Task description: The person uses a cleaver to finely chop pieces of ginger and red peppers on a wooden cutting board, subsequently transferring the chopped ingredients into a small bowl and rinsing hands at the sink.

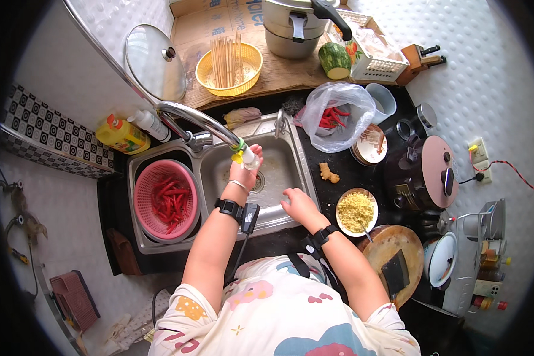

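Observation:
My left hand [246,174] is under the tap's nozzle [250,160], with its fingers spread and nothing seen in it; the nozzle hides part of the palm. A chrome gooseneck tap [196,114] arches over the stainless steel sink basin [280,164]. Over the basin's right rim hovers my right hand [303,207], fingers loosely apart and empty. Red chili peppers [171,202] fill a pink plastic colander [144,218] in the smaller left basin. More red chilies [331,118] lie inside a clear plastic bag [311,107] beyond the sink's right side.
Right of the sink are ginger root [328,172], a bowl of chopped yellow food [357,211], an electric pressure cooker [420,173] and a cleaver [396,276] on a round chopping board [409,244]. Behind stand a yellow basket [204,73] of wooden sticks and a pressure cooker pot [289,35].

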A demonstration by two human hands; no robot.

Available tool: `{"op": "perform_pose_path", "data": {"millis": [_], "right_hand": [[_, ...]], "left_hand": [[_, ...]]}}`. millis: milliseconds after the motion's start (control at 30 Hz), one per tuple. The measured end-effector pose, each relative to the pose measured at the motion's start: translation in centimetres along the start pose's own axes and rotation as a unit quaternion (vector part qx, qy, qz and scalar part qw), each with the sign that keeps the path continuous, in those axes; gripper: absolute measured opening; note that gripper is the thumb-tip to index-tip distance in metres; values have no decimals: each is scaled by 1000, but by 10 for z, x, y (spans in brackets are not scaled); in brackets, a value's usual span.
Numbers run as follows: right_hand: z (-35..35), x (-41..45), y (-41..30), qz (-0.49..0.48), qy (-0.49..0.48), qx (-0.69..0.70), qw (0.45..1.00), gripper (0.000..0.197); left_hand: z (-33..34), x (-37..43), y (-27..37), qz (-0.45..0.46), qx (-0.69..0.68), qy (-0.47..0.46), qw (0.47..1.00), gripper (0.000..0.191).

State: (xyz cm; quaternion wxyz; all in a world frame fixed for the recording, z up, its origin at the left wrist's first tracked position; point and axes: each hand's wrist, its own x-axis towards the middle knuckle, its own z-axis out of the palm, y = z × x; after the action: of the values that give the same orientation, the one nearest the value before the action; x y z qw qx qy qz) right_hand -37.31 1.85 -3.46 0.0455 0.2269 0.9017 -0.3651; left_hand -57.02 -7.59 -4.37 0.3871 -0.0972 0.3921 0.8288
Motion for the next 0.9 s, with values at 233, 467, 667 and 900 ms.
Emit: {"op": "perform_pose_path", "data": {"millis": [233,467,667,900], "right_hand": [[-19,-30,23,10,-15,-3,1000,34],[0,-55,30,-2,-39,37,999,34],[21,-57,25,-24,-68,22,997,35],[14,-31,20,15,158,-1,987,45]], "left_hand": [[19,-30,-16,129,192,119,966,19],[16,-50,-15,161,230,97,955,23],[6,-60,-3,135,303,94,939,27],[-28,-51,-16,203,497,46,842,32]]}}
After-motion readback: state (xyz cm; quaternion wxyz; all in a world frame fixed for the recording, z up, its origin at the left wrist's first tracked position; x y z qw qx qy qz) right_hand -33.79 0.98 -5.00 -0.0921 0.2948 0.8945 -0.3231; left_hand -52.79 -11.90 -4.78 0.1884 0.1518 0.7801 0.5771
